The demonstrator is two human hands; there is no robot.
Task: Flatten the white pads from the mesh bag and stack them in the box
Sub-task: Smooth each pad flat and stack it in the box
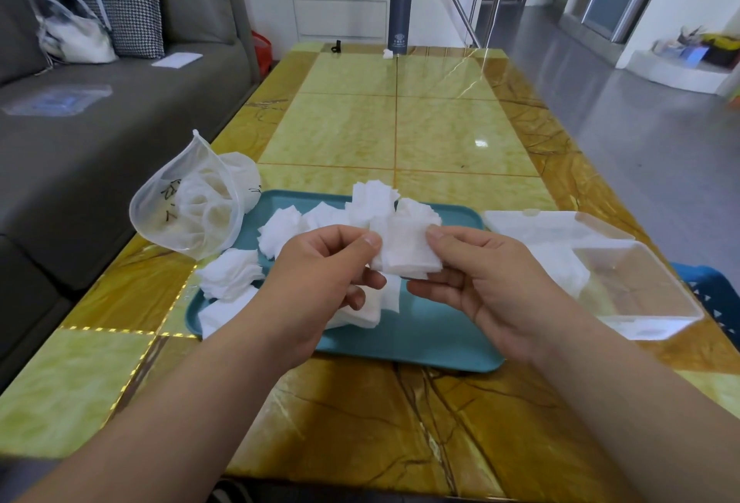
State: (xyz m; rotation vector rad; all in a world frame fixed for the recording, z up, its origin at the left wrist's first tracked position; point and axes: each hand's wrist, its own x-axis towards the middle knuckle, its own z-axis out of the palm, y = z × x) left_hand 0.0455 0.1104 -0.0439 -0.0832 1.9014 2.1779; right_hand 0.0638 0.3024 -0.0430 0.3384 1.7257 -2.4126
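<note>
Where left hand (324,274) faces right hand (492,286), both pinch one pad stack (406,254).

Bright, even light fills the room; glare streaks the glossy table (344,130) toward its far end, while wide-angle distortion bends its edges.

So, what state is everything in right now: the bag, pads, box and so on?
mesh bag, open, lying at the tray's far-left corner, pads still inside
held pads, small stack pinched by left hand and right hand above the tray
loose pads, crumpled heaps, mostly on the tray
box, clear, open, right of the tray
flask, upright, capped, at the table's far end
</note>
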